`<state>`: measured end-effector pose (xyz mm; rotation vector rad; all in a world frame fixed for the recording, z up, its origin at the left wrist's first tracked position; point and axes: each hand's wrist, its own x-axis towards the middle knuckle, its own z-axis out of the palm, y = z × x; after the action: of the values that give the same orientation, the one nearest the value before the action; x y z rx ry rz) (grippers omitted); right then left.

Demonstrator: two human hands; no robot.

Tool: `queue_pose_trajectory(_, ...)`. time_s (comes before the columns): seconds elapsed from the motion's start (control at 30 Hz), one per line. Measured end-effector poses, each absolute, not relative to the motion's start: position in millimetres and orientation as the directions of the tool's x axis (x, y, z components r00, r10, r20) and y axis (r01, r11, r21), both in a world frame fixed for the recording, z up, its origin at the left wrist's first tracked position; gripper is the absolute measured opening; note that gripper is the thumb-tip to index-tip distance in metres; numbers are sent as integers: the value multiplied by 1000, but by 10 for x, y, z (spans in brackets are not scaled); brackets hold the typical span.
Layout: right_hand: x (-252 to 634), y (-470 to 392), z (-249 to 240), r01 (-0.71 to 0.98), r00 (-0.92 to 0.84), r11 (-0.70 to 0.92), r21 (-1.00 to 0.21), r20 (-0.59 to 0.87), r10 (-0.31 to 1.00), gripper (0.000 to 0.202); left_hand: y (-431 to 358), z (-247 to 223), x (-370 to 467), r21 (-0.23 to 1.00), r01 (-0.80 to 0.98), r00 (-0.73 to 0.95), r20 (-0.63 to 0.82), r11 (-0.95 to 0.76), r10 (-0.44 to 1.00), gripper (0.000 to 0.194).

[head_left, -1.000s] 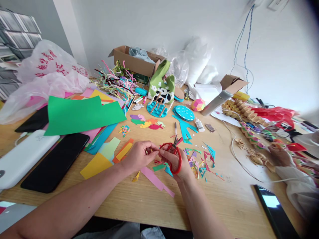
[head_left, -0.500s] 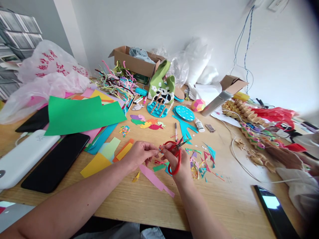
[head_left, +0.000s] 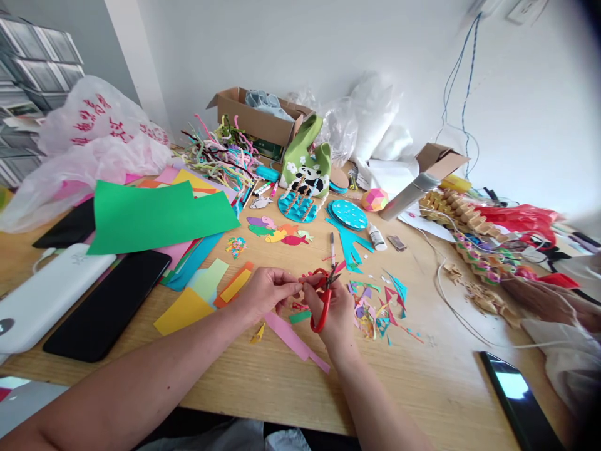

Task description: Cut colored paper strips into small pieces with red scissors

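Observation:
My right hand (head_left: 339, 313) grips a pair of red-handled scissors (head_left: 321, 318), its fingers wrapped about the loops and the metal blades pointing away from me. Close beside it, my left hand (head_left: 267, 293) is closed in a pinch, fingertips almost meeting those of the right. Whatever lies between the left fingertips is too small to make out. Under and around both hands are a pink paper strip (head_left: 292, 338), a green paper scrap (head_left: 300, 317) and a small yellow scrap (head_left: 257, 334). Colourful offcuts (head_left: 375, 310) lie scattered right of the scissors.
Paper fish cutouts (head_left: 280, 235) lie ahead, before a green panda bag (head_left: 307, 163). Green paper (head_left: 159, 216), a white power bank (head_left: 51, 294) and a black phone (head_left: 107, 307) are leftward. A grey bottle (head_left: 410, 197) leans rightward. Another person's hand (head_left: 539, 300) rests far right.
The scissors have turned in my right hand, their blades swinging from rightward to more straight ahead, and the loop has shifted slightly left. My left hand keeps its pinch.

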<state>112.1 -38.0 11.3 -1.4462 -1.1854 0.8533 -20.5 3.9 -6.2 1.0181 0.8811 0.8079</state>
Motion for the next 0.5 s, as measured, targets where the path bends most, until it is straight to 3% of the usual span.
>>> queue_pose_trajectory(0.23,1160,-388,158,285,199,10,-958,70,977,25,69,-61,-228,917,-222,393,-228,332,891,20)
queue_pose_trajectory(0.5,1213,-394,64,382,-96,-29,-924,-71,993,42,139,-24,-295,875,-371,412,-144,310,900,16)
